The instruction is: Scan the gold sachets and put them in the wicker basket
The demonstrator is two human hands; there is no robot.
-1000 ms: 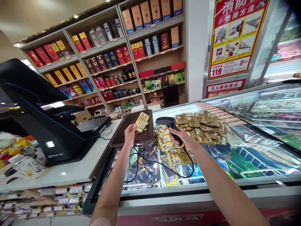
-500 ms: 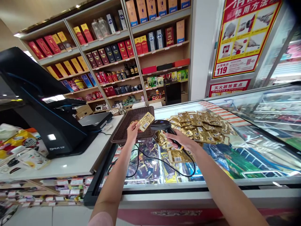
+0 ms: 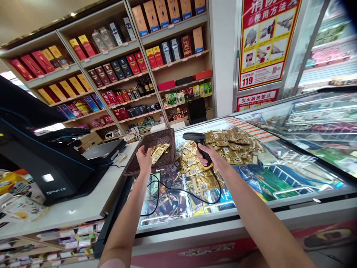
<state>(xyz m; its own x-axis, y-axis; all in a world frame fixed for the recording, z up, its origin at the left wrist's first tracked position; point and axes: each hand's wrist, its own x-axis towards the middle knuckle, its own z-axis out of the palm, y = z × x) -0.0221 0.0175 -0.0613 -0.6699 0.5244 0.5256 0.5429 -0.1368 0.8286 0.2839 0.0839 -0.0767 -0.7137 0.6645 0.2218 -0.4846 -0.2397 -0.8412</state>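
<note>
My right hand (image 3: 212, 158) is wrapped around the grip of a black and yellow barcode scanner (image 3: 196, 138), its head pointing left. A black cable (image 3: 189, 190) loops from the grip across the freezer glass. Over the brown woven basket (image 3: 131, 167) is my left hand (image 3: 144, 159), fingers loosely bent and apart, seemingly holding nothing. Just right of those fingers, a gold foil packet (image 3: 159, 153) lies in the basket with other gold packets partly under it. Many more gold packets (image 3: 231, 143) are heaped on the glass behind and beside the scanner.
A glass-topped chest freezer (image 3: 173, 227) carries the basket and packets. On the left, a white counter (image 3: 78, 208) holds a black checkout terminal (image 3: 55, 156) and a flat scale (image 3: 104, 149). Behind stand shelves of boxes and bottles (image 3: 119, 70). A fire-safety poster (image 3: 267, 44) hangs on the right.
My left hand has moved left and released the gold packet, which now lies in the basket. The scanner remains in my right hand, tilted differently. The view has shifted to the right.
</note>
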